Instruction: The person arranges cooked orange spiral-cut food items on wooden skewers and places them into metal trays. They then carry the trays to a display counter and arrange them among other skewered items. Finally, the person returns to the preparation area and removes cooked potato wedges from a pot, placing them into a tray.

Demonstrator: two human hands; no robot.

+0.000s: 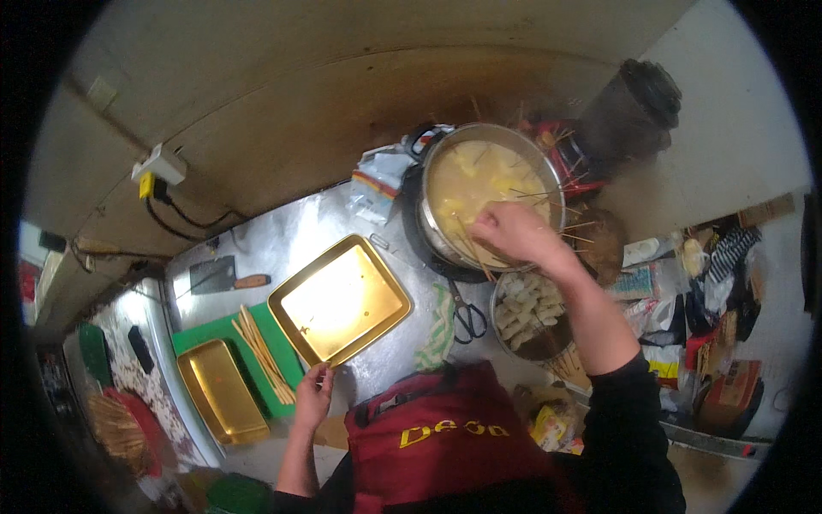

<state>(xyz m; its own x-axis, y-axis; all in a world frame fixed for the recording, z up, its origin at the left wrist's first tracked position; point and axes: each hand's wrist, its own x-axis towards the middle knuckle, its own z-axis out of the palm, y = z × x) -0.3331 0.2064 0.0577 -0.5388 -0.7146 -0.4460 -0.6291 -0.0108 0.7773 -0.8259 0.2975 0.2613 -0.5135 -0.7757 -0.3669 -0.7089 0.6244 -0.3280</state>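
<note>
My left hand (313, 397) pinches the near corner of a shallow gold metal tray (347, 305), which has a few small dark specks on its shiny bottom. Over a large steel pot (429, 221) my right hand (510, 230) is bent with curled fingers. Whether those fingers hold a skewer is hidden. Cloudy pale broth (459, 180) fills the pot, with yellow pieces floating in it. Thin wooden skewers (472, 247) lean on the rim beside my right hand. Below that forearm, a steel bowl (494, 321) holds pale folded pieces of food (530, 305) and more sticks.
Scissors (469, 315) and a green-and-white cloth (438, 327) lie between tray and bowl. On the left are a cleaver (221, 276), a green cutting board (202, 334) with long pale sticks (264, 353), and a second gold tray (221, 392). Plastic packets (376, 186) sit against the pot.
</note>
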